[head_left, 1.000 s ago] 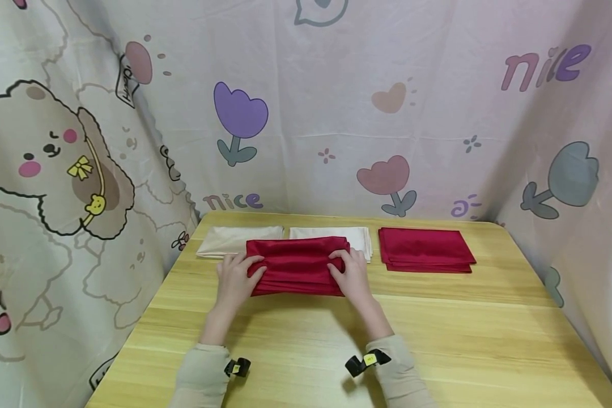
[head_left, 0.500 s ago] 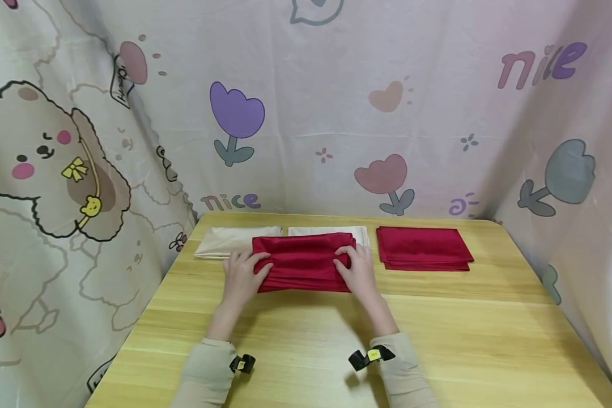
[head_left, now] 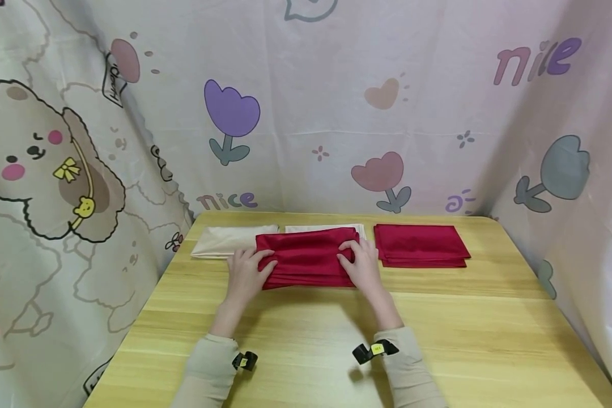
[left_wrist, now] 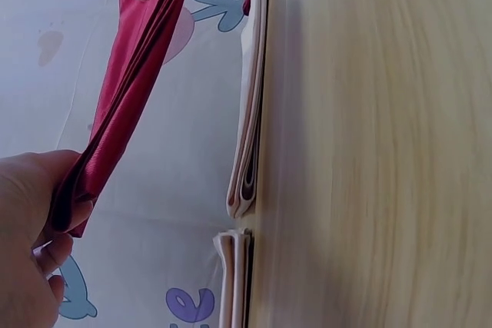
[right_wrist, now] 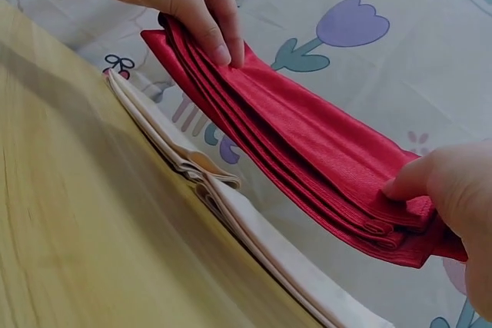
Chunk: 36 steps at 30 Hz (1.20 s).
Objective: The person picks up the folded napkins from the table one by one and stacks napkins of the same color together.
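A folded red cloth (head_left: 311, 258) in several layers is held up above the table between both hands. My left hand (head_left: 247, 271) pinches its left end, thumb on the near face and fingers around the edge. At the opposite end my right hand (head_left: 362, 265) grips the cloth the same way. In both wrist views the red cloth (right_wrist: 307, 144) hangs in the air, apart from the wood. Behind and below it lie a cream folded cloth (head_left: 224, 241) and a white folded cloth (left_wrist: 246, 113), the white one largely hidden in the head view.
Another folded red cloth (head_left: 420, 245) lies flat at the back right of the wooden table (head_left: 464, 328). A printed curtain (head_left: 296, 113) stands behind the table's back edge and along both sides. A black wrist camera (head_left: 374, 350) sits on each sleeve.
Both hands have carried the red cloth slightly right and upward, toward the red cloth on the table. Its right end now sits a little higher. The head view has shifted slightly.
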### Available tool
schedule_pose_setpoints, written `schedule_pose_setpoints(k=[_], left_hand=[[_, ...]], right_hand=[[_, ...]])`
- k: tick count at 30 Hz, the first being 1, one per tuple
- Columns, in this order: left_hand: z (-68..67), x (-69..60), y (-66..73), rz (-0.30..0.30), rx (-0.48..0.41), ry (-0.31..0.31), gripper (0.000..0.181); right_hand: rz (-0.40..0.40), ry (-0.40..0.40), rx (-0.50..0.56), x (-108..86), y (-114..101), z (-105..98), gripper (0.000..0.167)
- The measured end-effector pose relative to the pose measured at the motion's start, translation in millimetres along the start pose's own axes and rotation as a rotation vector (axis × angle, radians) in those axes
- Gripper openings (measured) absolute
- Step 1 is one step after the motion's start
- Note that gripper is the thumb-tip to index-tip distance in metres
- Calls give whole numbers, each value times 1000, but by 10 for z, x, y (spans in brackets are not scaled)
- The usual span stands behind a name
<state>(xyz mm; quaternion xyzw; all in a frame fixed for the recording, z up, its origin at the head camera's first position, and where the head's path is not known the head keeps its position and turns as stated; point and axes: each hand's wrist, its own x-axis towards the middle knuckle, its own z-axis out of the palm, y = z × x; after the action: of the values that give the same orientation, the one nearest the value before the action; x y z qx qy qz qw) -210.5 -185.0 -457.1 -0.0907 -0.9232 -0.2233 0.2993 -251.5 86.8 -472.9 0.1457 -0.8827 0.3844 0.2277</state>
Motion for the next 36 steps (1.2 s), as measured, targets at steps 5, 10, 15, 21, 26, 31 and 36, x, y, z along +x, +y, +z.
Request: schedule_pose_setpoints(k=[5,10,15,21,26,31,36], left_hand=[[37,31,30,21,8,1,23],[88,53,41,36,13,-3,21],[117,74,80,49,18,-8,21],[142,88,131,70,18,-13,20],[174,91,160,85,24,-19,20],[202,106,210,90,32,-40,20],[232,136,257,119,21,-26,21]], right_hand=[[-18,6,-19,25,25,-62,14],[-30,8,-30,29,63,-112,14],[-32,5,-47,37,108,-155,14],[-46,6,-59,25,138,-225,14],[-77,14,-85,10,163,-285,15],[-106,22,-115,5,200,-353,16],[-102,5,-135,15,226,-434,15]])
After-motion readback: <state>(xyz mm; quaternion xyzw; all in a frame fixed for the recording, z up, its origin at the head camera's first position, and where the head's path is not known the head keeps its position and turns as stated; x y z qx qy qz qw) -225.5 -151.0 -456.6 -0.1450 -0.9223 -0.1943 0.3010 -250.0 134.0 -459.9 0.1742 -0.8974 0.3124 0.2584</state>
